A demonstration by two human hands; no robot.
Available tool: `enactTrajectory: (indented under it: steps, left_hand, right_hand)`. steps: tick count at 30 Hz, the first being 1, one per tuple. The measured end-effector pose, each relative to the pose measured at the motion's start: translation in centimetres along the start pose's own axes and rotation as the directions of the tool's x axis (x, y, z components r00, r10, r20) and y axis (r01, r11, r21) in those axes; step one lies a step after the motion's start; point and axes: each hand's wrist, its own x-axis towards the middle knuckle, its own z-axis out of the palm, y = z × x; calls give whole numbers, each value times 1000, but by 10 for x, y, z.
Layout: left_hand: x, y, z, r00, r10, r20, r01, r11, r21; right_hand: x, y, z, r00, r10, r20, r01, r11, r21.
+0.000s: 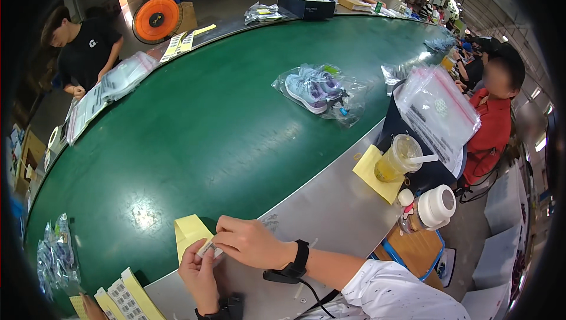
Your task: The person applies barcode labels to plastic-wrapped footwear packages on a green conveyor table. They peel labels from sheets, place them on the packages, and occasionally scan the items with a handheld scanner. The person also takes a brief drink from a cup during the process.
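Observation:
Near the front edge of the green belt, my left hand (199,274) is closed around a small white printed piece (209,248), which looks like a label or tag. The fingers of my right hand (252,243) are pinched together at its upper edge, touching it. Part of this piece is covered by my fingers. Just behind my hands lies a folded yellow backing sheet (187,232), partly over the belt. Both wrists wear black straps, and a cable runs from the right one.
Bagged light-blue shoes (312,89) lie on the green belt (194,137); another bagged bundle (58,256) is at left. Label sheets (127,299) lie beside a co-worker's hand. Right, a drink cup (396,159), a jar (429,209) and a box of plastic bags (436,113) stand on the metal ledge.

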Motion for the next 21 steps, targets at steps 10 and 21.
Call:
enactTrajectory:
  steps: [10, 21]
  left_hand:
    - [9, 9, -36, 960, -222, 170, 267, 908, -321]
    - [17, 8, -52, 978, -161, 129, 195, 926, -322]
  right_hand:
    - [21, -20, 31, 992, -123, 17, 123, 992, 6]
    - [64, -3, -8, 990, -2, -141, 18, 994, 112]
